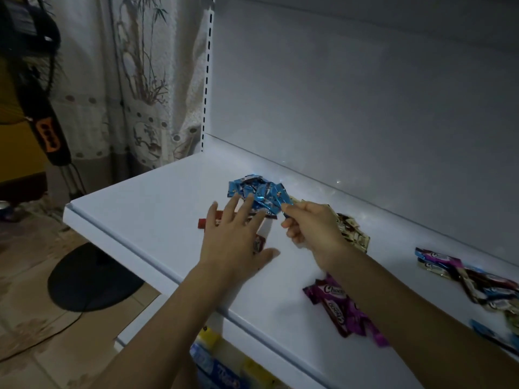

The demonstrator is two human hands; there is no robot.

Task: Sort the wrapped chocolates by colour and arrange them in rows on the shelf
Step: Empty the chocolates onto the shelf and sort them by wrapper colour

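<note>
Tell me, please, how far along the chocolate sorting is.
Done: blue pile, cream pile, purple pile and a few red chocolates lie grouped by colour. In hand: the right hand pinches a blue chocolate at the blue pile; the left hand lies open over the reds. Left: the mixed heap is unsorted, and no rows are laid.

On the shelf (140,209), a back pile (261,192) of chocolates lies mid-shelf near the rear wall. Just before it, loose bars (206,222) lie under the left hand (233,242). The right hand (311,228) pinches a wrapper (286,204) at that pile's right edge. A second pile (354,234) lies behind this hand, a third pile (337,307) near the front edge, a mixed heap (477,284) far right.
</note>
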